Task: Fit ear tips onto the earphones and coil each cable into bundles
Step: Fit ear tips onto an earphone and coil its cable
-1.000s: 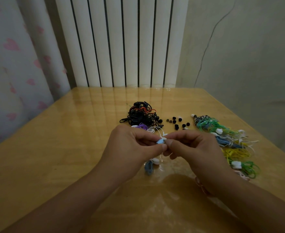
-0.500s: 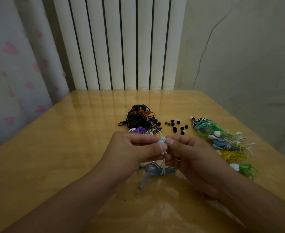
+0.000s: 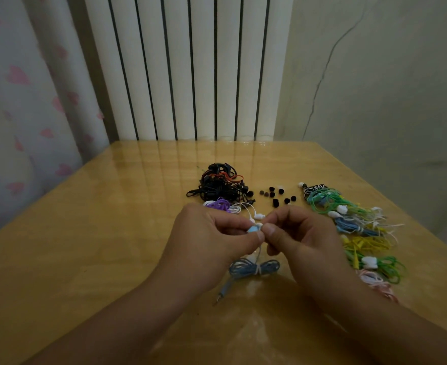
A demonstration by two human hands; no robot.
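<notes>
The left hand (image 3: 212, 241) pinches the blue earbud (image 3: 252, 229); the right hand (image 3: 300, 238) should press the tip (image 3: 259, 225) straight on.

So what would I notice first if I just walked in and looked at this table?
Probably the two hands in the middle: the left hand pinches a light blue earbud while the right hand works at its tip, with the blue cable bundle just beneath. Next, the bright row of green, blue and yellow bundles along the right side, and the black tangle of earphones farther back.
</notes>
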